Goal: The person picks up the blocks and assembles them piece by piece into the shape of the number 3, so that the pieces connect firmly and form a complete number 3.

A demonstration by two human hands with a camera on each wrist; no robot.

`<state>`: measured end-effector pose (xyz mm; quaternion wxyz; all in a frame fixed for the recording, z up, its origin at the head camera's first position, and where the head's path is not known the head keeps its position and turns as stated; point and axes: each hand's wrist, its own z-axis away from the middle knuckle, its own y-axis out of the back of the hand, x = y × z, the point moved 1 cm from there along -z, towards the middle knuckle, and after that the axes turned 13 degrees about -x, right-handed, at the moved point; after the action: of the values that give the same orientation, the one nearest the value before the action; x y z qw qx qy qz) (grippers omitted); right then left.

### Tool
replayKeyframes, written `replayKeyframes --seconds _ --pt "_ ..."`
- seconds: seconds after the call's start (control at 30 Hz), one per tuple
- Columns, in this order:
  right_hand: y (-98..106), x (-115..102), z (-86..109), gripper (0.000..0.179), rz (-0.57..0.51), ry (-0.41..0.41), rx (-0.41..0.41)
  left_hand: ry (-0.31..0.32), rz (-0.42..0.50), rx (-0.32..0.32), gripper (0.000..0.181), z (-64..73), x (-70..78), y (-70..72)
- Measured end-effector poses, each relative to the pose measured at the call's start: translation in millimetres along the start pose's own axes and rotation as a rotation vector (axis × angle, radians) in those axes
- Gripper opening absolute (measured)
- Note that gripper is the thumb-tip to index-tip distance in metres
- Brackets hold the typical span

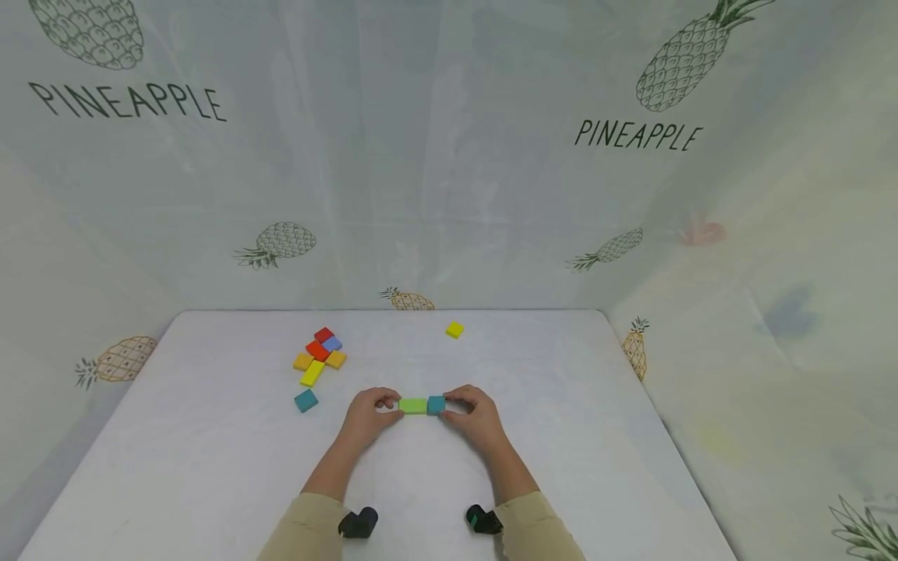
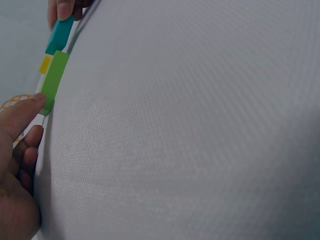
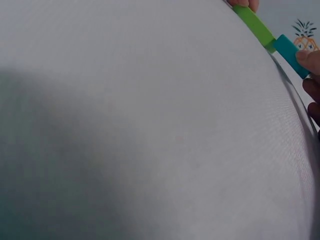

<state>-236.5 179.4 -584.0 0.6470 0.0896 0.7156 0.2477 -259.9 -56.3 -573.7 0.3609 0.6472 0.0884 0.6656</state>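
A light green block (image 1: pixel 412 406) and a teal block (image 1: pixel 436 405) lie end to end in a row on the white table, around the middle. My left hand (image 1: pixel 368 418) pinches the green block by its left end. At the other end of the row, my right hand (image 1: pixel 480 421) grips the teal block between thumb and fingers. In the left wrist view, the left thumb rests on the end of the green block (image 2: pixel 55 80). The right wrist view has the right thumb on the teal block (image 3: pixel 291 55), whose near end meets the green one.
Left of the hands lies a loose cluster of red, blue, orange and yellow blocks, including a yellow block (image 1: pixel 312 373). A second teal block (image 1: pixel 305 400) sits just below it. One yellow block (image 1: pixel 454 330) lies near the table's (image 1: pixel 561 436) back edge. Pineapple-print curtain (image 1: pixel 449 156) hangs behind.
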Motion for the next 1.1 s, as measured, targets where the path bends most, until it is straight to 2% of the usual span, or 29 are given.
replayKeyframes --seconds 0.37,0.5,0.8,1.1 --pt "0.1 -0.1 1.0 0.028 0.106 0.000 -0.003 0.007 0.022 -0.006 0.023 3.8 4.5 -0.6" --pt "-0.9 0.2 -0.9 0.029 0.123 -0.009 -0.011 0.007 0.013 -0.001 0.024 2.8 2.4 -0.1" --pt "-0.7 -3.7 -1.1 0.029 0.159 0.038 -0.020 0.008 -0.005 0.002 0.024 1.3 2.2 1.2" --pt "-1.4 -2.8 -1.4 0.029 0.185 0.033 -0.027 -0.010 0.003 0.004 0.024 2.0 2.5 1.6"
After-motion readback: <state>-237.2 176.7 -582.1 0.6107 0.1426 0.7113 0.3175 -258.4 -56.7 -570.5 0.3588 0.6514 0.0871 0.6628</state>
